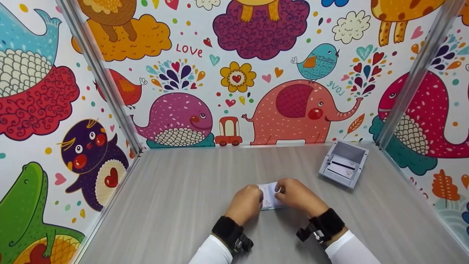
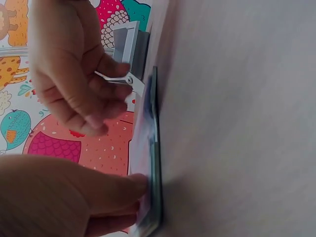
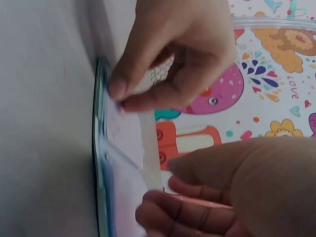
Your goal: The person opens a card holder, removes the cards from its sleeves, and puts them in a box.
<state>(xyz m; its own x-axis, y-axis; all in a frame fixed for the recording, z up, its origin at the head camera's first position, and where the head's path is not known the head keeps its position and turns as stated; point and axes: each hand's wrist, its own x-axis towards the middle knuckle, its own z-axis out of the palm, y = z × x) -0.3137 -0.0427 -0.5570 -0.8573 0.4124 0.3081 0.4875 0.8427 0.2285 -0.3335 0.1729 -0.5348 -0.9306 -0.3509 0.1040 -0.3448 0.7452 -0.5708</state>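
A small flat folding case (image 1: 269,198) lies open on the table, pale and printed inside, with a thin teal-edged cover (image 3: 102,197). My left hand (image 1: 247,203) is at its left side, thumb and finger gripping it near the edge. Over the case's right part is my right hand (image 1: 298,194). A slim silver hinged tool (image 2: 130,79) with a round pivot sits between the right fingers in the left wrist view, its tip at the case. The right wrist view shows this tool (image 3: 121,152) blurred and slanting up from the case. Its exact kind is unclear.
A grey open box (image 1: 359,174) stands at the back right, holding pale flat pieces with dark stripes (image 1: 341,167). Printed panels (image 1: 227,110) with metal corner posts (image 1: 104,80) enclose the wood-grain table (image 1: 176,190).
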